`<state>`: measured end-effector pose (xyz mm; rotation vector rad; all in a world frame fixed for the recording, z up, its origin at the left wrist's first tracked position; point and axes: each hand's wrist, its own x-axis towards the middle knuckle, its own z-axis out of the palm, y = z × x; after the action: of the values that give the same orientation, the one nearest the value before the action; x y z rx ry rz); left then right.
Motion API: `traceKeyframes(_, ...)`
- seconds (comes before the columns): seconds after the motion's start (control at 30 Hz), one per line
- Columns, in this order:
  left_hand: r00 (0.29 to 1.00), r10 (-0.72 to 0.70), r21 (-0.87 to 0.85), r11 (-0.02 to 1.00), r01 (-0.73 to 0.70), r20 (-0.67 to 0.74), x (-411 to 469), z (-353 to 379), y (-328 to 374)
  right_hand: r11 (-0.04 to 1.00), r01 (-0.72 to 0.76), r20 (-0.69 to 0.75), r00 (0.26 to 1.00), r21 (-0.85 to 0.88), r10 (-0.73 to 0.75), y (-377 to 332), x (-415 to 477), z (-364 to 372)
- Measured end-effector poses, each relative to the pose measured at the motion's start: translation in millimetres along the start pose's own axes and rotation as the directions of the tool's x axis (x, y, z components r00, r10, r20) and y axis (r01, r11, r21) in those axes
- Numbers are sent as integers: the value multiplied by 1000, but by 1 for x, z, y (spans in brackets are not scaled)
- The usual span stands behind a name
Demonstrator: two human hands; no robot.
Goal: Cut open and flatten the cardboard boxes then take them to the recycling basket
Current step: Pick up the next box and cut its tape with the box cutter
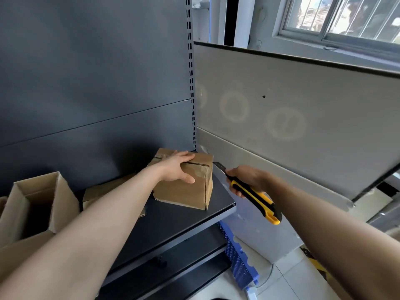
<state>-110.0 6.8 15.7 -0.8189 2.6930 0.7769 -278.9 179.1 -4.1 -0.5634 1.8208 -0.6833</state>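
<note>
Left hand: the left hand [176, 168] lies palm down on top of the closed box, fingers straight across the lid and thumb stretched along the upper front face; it presses rather than grips
Right hand: the right hand [245, 179] is curled round the front of the utility knife [254, 197], whose yellow and black handle sticks out behind the palm towards the camera
Blade: the blade [218, 165] is extended and points at the top right edge of the closed box; the tip is right at the cardboard, but whether it touches cannot be told
Closed box: the closed box [186, 191] stands upright at the right end of the shelf [194, 221], close to its back right corner, with a slit visible along the top seam beside the fingers
Open box: the open box [39, 204] stands near the left edge of the shelf, flaps up, well apart from the closed one
Third box: the third box [101, 190] lies low between the two, against the back, partly hidden by the left forearm
Backing: a dark back panel [86, 83] rises behind the shelf, ending at a slotted upright [191, 83]
Right side: a pale partition [303, 118] runs beside the shelf's right edge, with a window [346, 16] above it
Below: a blue crate [240, 258] stands on the floor under the shelf's right front corner
</note>
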Motion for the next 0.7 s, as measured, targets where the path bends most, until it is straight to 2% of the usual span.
traceKeyframes(0.07,1000,2,0,1000,-2,-4,0,1,-1,999,17,20,1000,40,-18,6,1,2)
traceKeyframes(0.2,1000,2,3,1000,-2,-4,-1,2,2,997,34,-38,999,75,-31,4,4,8)
traceKeyframes(0.47,1000,2,9,1000,-2,-6,5,4,-8,997,24,-63,998,-74,-29,-3,4,8)
traceKeyframes(0.6,1000,2,22,1000,-3,17,8,5,-14,976,43,-54,997,-214,-56,-9,-4,1)
traceKeyframes(0.7,1000,3,-4,1000,-3,23,9,7,-14,967,52,-111,990,-250,-82,-10,-1,7)
